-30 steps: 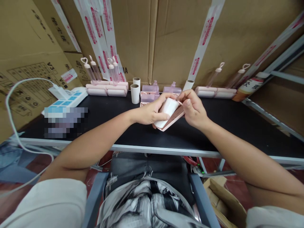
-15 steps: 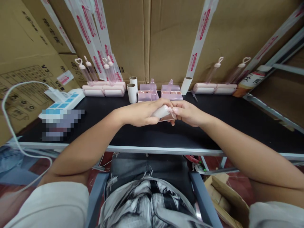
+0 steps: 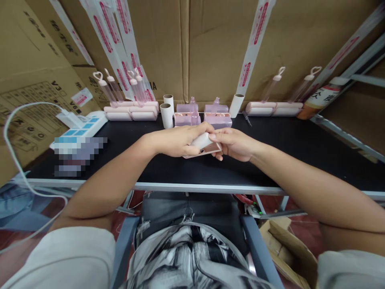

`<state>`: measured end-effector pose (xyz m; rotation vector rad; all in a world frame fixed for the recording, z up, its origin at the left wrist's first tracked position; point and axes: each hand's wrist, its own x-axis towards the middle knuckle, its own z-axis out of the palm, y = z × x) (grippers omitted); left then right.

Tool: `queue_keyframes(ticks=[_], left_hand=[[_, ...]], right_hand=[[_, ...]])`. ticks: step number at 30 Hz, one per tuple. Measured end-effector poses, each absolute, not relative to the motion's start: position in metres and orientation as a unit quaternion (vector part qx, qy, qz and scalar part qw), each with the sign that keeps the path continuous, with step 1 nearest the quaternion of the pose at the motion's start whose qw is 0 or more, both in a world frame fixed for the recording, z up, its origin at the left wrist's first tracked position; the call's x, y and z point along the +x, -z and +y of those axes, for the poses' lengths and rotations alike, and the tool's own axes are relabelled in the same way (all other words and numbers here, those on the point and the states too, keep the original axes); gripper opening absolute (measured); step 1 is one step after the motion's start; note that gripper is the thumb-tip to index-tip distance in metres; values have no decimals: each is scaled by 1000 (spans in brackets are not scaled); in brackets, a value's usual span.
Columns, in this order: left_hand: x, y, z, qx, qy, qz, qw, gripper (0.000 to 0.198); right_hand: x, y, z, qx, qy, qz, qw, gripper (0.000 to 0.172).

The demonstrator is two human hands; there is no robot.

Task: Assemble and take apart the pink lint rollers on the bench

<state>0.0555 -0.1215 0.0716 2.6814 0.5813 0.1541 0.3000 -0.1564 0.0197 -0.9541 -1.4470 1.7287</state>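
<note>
Over the middle of the black table, both hands meet on one thing: a white roll lying along a shallow pink case. My left hand wraps over it from the left, its thumb along the near side. From the right, my right hand presses its thumb on the roll's end, with fingers curled under the case's corner. The left fingers cover much of the far side. Just behind stand two translucent pink cases, a left one and a right one, each with a clear upright part.
White paper tubes stand beside the pink cases. Pink rollers with heart-topped handles line the back left, with more rollers at the back right. A power strip, a screwdriver-like tool and a bottle lie around.
My right thumb has shifted from pinching something pink at the roll's end onto the roll's end itself. More of the case's near edge shows now.
</note>
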Motion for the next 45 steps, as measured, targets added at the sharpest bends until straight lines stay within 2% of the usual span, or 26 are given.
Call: queue_keyframes(ticks=[6, 16, 24, 27, 30, 33, 38, 42, 45], left_hand=[[60, -70, -120, 961, -59, 201, 179, 59], [61, -62, -120, 956, -73, 256, 123, 95], [64, -63, -127, 946, -51, 272, 167, 84], [61, -58, -115, 939, -122, 262, 186, 89], [54, -57, -101, 920, -214, 268, 190, 89], [46, -58, -89, 885, -262, 304, 235, 85], [42, -57, -80, 826, -276, 361, 333, 76], [45, -57, -80, 802, -276, 372, 376, 73], [45, -57, -80, 788, -289, 357, 411, 71]], right_hand=[[298, -19, -155, -376, -647, -550, 371, 60], [306, -18, -150, -342, -612, -585, 408, 62], [305, -13, -152, -338, -580, -599, 436, 64], [310, -12, -145, -355, -525, -619, 463, 62], [316, -7, -135, -383, -379, -691, 482, 60], [318, -1, -128, -415, -234, -753, 455, 54], [316, 5, -129, -414, -155, -823, 356, 32], [313, 7, -133, -355, -112, -889, 266, 38], [309, 10, -136, -352, -70, -909, 210, 32]])
